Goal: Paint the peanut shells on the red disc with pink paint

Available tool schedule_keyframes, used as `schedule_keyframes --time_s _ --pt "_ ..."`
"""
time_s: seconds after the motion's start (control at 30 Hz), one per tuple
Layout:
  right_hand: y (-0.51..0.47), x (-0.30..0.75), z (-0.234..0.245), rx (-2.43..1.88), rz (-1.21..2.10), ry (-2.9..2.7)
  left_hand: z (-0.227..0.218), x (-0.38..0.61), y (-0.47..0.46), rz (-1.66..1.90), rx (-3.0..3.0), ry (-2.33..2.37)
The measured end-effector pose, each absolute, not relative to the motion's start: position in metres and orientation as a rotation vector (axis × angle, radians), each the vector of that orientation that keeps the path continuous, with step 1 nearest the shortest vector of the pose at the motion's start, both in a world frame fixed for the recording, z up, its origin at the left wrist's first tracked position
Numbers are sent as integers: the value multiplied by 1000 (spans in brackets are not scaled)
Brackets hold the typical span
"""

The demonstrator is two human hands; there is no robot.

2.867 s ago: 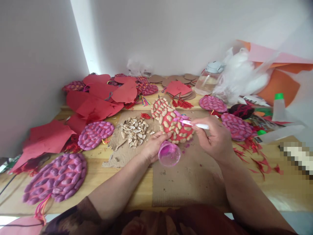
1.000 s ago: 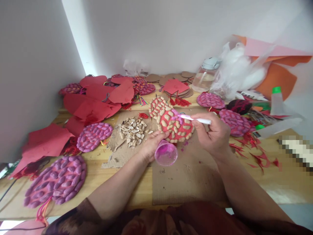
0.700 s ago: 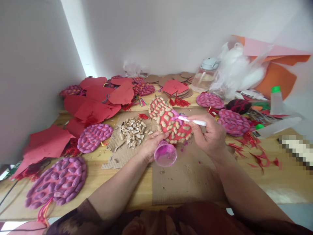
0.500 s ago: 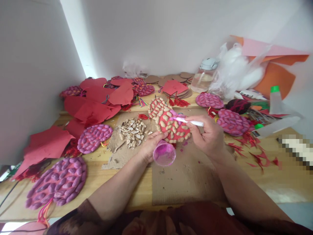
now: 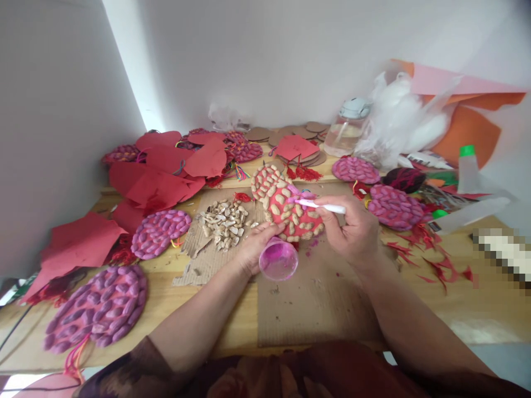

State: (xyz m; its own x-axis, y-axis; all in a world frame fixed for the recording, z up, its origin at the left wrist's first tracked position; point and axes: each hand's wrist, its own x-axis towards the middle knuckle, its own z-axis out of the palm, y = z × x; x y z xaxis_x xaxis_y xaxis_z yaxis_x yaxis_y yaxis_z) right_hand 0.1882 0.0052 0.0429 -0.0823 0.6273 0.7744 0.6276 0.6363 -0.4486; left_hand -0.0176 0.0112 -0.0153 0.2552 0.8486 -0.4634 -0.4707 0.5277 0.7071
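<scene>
My right hand [image 5: 352, 232] is closed round a white-handled brush [image 5: 321, 207] whose pink tip rests on the far edge of a red disc covered with peanut shells [image 5: 295, 215]. My left hand [image 5: 258, 246] grips a small clear cup of pink paint [image 5: 278, 259], tilted toward me, with its fingertips touching the near rim of the disc. A second shell-covered disc [image 5: 267, 180] lies just behind the first. Both hands work over a sheet of brown cardboard [image 5: 319, 301].
A heap of loose peanut shells [image 5: 224, 222] lies left of the disc. Purple-painted discs [image 5: 161, 232] [image 5: 97, 308] [image 5: 392, 206] are scattered around, with red paper pieces [image 5: 161, 177] at the back left. A glass jar [image 5: 347, 131], white bag [image 5: 404, 127] and green-capped bottle [image 5: 468, 168] stand at the right.
The brush tip has moved slightly left along the far edge of the shell disc. The cup and left hand have kept their place.
</scene>
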Motion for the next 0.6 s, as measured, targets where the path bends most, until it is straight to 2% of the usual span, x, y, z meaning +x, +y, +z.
schedule_keyframes --time_s 0.6 --pt "11 198 35 -1086 139 -1680 -19 -20 12 904 467 949"
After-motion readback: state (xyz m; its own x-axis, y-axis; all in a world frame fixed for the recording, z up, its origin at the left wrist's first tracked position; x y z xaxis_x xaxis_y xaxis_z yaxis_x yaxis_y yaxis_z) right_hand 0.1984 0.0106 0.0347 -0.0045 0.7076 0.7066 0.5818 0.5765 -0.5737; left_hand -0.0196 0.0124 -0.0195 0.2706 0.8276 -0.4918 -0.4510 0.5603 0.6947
